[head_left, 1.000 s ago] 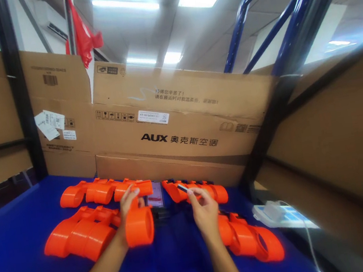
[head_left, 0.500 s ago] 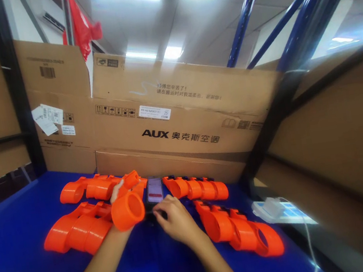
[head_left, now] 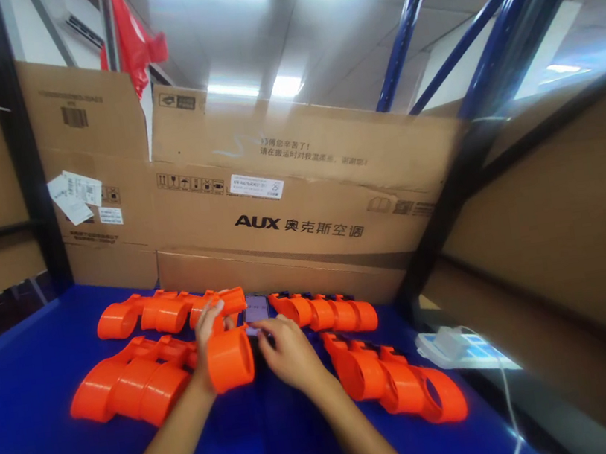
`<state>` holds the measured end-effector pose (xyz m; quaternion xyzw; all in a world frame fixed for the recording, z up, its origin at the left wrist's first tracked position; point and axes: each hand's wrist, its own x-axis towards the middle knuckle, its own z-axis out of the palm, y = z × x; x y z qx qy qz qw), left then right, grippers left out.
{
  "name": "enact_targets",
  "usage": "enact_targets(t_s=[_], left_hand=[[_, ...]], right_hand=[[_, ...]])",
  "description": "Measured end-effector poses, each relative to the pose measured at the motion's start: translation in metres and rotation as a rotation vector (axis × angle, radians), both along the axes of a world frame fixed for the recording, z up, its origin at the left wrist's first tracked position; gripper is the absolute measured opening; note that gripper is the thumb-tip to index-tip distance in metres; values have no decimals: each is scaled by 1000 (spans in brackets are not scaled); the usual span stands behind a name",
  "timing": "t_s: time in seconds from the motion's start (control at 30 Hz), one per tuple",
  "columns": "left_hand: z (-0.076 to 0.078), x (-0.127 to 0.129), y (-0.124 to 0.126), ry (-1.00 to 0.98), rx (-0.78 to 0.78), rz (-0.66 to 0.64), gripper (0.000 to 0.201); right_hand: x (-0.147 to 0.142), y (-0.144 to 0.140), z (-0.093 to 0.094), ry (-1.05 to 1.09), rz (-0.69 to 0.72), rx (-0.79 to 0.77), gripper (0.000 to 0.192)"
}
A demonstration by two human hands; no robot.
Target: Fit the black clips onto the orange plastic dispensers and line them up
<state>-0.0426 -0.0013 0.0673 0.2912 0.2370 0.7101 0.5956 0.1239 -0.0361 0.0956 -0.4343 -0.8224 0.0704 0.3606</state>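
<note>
My left hand [head_left: 207,346] grips an orange plastic tube-shaped part [head_left: 230,357], its round open end turned toward me, just above the blue table [head_left: 21,387]. My right hand [head_left: 287,353] is right beside that part, fingers bent and pressed at its right side; I cannot see a small piece in them. A phone [head_left: 256,309] with a lit screen lies flat just behind both hands.
Rows of the same orange parts lie on the table: back left [head_left: 146,315], front left [head_left: 128,387], back right [head_left: 326,312], front right [head_left: 398,383]. AUX cardboard boxes [head_left: 300,205] wall the back. A white charger [head_left: 449,345] sits at the right. Black posts [head_left: 15,147] frame the shelf.
My right hand held a small dark piece up over the back right row, then dropped left to the orange part in my left hand. The left hand tilted the part and brought it level again.
</note>
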Motion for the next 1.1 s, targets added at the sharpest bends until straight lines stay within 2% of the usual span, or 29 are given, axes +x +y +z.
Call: enact_targets(t_s=[0.07,0.13,0.23,0.3,0.4,0.5,0.6,0.7,0.8,0.87,0.93,1.03,1.1], left_hand=[[-2,6,-2,35,-12,69,36],[-4,12,-4,101,-20,107,44],[-5,18,-5,181,13,157,59],[-6,21,-6,237,50,179,63],[-8,23,-9,346,112,199,63],[-11,27,-16,549,277,170,63],[-15,32,-24,857,481,159,88],[-14,35,-30,1122,585,300,110],[-6,32,-38,1351,633,420,108],[2,20,-48,1507,686,443,104],[11,-3,-59,1670,743,408,95],[20,-55,-75,1863,787,324,67],[20,-92,-81,1962,817,248,52]], right_hand=[[8,-3,6,206,82,-83,29],[14,-7,11,346,236,-237,39],[18,-13,15,405,423,-464,60],[19,-13,12,431,464,-528,75],[19,-5,3,509,441,-500,74],[20,5,-6,653,345,-378,62],[23,7,-8,711,292,-318,56],[28,3,-5,744,296,-331,50],[34,0,-3,787,290,-345,47],[38,0,-6,785,263,-392,47],[40,1,-9,766,229,-454,47],[37,1,-11,766,249,-508,45],[31,-2,-9,792,314,-557,43]])
